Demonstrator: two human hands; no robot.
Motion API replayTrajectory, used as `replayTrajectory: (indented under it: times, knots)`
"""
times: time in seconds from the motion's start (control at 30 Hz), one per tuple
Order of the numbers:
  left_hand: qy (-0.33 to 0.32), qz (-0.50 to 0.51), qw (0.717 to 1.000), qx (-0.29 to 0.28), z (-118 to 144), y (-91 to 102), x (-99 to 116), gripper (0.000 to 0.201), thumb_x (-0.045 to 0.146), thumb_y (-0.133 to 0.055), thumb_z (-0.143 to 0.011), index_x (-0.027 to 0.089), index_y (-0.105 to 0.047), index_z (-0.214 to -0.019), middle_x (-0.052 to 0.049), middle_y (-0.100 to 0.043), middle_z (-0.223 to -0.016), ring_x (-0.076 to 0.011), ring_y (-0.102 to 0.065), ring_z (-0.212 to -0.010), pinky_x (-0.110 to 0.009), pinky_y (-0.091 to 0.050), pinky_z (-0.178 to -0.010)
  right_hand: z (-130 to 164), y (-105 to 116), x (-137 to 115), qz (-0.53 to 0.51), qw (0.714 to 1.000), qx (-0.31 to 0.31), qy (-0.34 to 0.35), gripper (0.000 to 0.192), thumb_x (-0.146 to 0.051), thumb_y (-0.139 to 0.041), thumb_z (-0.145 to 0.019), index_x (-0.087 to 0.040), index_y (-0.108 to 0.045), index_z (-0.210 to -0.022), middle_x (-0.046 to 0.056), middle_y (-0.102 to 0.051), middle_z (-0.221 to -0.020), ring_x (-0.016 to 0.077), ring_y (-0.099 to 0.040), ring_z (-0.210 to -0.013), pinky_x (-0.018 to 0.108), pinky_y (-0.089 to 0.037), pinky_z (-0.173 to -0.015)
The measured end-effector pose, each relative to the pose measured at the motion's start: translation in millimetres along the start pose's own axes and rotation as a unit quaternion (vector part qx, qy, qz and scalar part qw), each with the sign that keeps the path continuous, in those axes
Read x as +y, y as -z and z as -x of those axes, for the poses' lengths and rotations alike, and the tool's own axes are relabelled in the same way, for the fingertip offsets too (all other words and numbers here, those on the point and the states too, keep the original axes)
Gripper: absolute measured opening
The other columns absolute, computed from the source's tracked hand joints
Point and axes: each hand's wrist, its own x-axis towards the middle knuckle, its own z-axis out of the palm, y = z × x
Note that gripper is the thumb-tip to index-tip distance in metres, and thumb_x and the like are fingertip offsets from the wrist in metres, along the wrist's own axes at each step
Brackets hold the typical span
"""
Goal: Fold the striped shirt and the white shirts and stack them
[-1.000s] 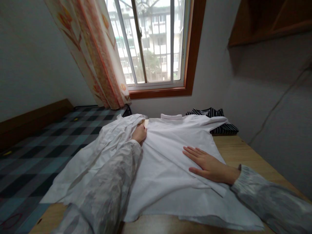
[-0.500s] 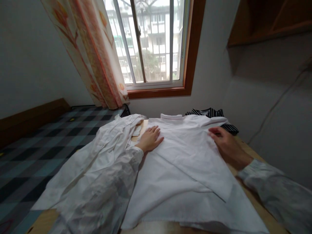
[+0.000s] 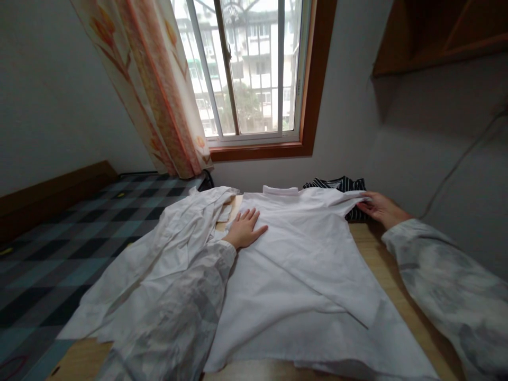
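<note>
A white shirt lies spread on a wooden table, its collar pointing at the window and its hem towards me. Flat on its upper left side rests my left hand, fingers stretched out. At the far right, my right hand pinches the end of the shirt's right sleeve between thumb and fingers, drawing it outward. Some of those fingers are hidden behind the cloth. A crumpled white garment lies to the left of the shirt, partly under my left forearm.
A black-and-white striped garment sits behind the shirt's right shoulder. To the left is a bed with a checked cover. A window with a floral curtain stands ahead. A wooden shelf hangs upper right.
My right hand has moved from the shirt's right side out to the sleeve end and pulled it right, baring table beside the shirt. My left hand stays nearly in place.
</note>
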Motion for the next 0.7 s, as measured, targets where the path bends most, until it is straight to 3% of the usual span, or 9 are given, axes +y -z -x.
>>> replayTrajectory:
  times: [0.1, 0.2, 0.27, 0.33, 0.4, 0.47, 0.53, 0.6, 0.7]
  knots:
    - [0.001, 0.004, 1.000, 0.008, 0, -1.2, -1, 0.082, 0.074, -0.043, -0.110, 0.024, -0.046, -0.175, -0.014, -0.035, -0.186, -0.0356, -0.029, -0.175, -0.057, -0.018, -0.142, 0, -10, 0, 0.027, 0.994, 0.099, 0.028, 0.027, -0.016, -0.076, -0.082, -0.021, -0.062, -0.104, 0.001, -0.066, -0.078, 0.0170, -0.064, -0.064, 0.027, -0.059, -0.057]
    - [0.002, 0.004, 1.000, 0.008, 0, -1.4, -1, 0.082, 0.074, -0.042, -0.110, 0.024, -0.046, -0.175, -0.014, -0.035, -0.186, -0.0357, -0.030, -0.174, -0.057, -0.018, -0.143, 15, -20, -6, 0.145, 0.949, 0.180, 0.213, 0.028, -0.027, -0.075, -0.089, -0.019, -0.069, -0.115, 0.007, -0.075, -0.096, 0.0236, -0.071, -0.083, 0.038, -0.066, -0.079]
    - [0.001, 0.003, 1.000, 0.006, 0, -1.2, -1, 0.081, 0.073, -0.043, -0.110, 0.023, -0.046, -0.175, -0.015, -0.035, -0.186, -0.0359, -0.029, -0.175, -0.058, -0.017, -0.143, 36, -27, -12, 0.223, 0.893, 0.156, 0.358, 0.027, -0.034, -0.068, -0.098, -0.020, -0.072, -0.121, 0.011, -0.077, -0.112, 0.0281, -0.074, -0.100, 0.046, -0.064, -0.100]
    - [-0.001, 0.004, 1.000, 0.007, 0, -1.3, -1, 0.081, 0.071, -0.044, -0.110, 0.022, -0.046, -0.174, -0.015, -0.035, -0.186, -0.0364, -0.029, -0.175, -0.058, -0.017, -0.143, 63, -35, -14, 0.266, 0.840, 0.049, 0.470, 0.029, -0.038, -0.059, -0.105, -0.023, -0.073, -0.125, 0.015, -0.077, -0.127, 0.0320, -0.072, -0.121, 0.051, -0.057, -0.115]
    - [-0.001, 0.009, 1.000, 0.011, 0, -1.5, 0, 0.079, 0.069, -0.047, -0.110, 0.021, -0.048, -0.173, -0.016, -0.036, -0.186, -0.0368, -0.030, -0.174, -0.059, -0.018, -0.142, 94, -42, -8, 0.319, 0.773, -0.116, 0.536, 0.028, -0.038, -0.057, -0.107, -0.025, -0.077, -0.122, 0.015, -0.079, -0.121, 0.0346, -0.071, -0.123, 0.054, -0.055, -0.118]
    - [0.004, 0.023, 1.000, 0.018, 0, -1.1, 0, 0.075, 0.065, -0.051, -0.109, 0.022, -0.051, -0.171, -0.015, -0.037, -0.185, -0.0365, -0.031, -0.174, -0.059, -0.018, -0.143, 122, -47, 6, 0.346, 0.673, -0.313, 0.573, 0.031, -0.034, -0.056, -0.108, -0.026, -0.080, -0.126, 0.014, -0.081, -0.121, 0.0343, -0.073, -0.124, 0.056, -0.054, -0.119]
    - [0.010, 0.059, 0.998, 0.032, -2, 0.7, 0, 0.063, 0.056, -0.052, -0.110, 0.023, -0.059, -0.163, -0.013, -0.045, -0.182, -0.0336, -0.037, -0.171, -0.057, -0.021, -0.142, 144, -48, 25, 0.332, 0.584, -0.448, 0.589, 0.036, -0.031, -0.053, -0.110, -0.025, -0.079, -0.134, 0.013, -0.082, -0.127, 0.0323, -0.073, -0.126, 0.055, -0.055, -0.118]
    - [0.022, 0.133, 0.989, 0.063, -3, 4.0, -2, 0.047, 0.044, -0.049, -0.112, 0.022, -0.070, -0.148, -0.013, -0.061, -0.170, -0.0292, -0.052, -0.162, -0.050, -0.031, -0.139, 158, -46, 41, 0.317, 0.554, -0.505, 0.581, 0.041, -0.031, -0.052, -0.112, -0.026, -0.075, -0.145, 0.011, -0.083, -0.126, 0.0293, -0.076, -0.120, 0.051, -0.059, -0.112]
    - [0.046, 0.227, 0.966, 0.111, -3, 10.7, -4, 0.040, 0.034, -0.040, -0.114, 0.020, -0.077, -0.124, -0.013, -0.080, -0.140, -0.0249, -0.072, -0.135, -0.039, -0.052, -0.123, 165, -38, 50, 0.306, 0.580, -0.518, 0.550, 0.041, -0.034, -0.058, -0.109, -0.027, -0.075, -0.145, 0.010, -0.084, -0.122, 0.0276, -0.079, -0.110, 0.046, -0.061, -0.105]
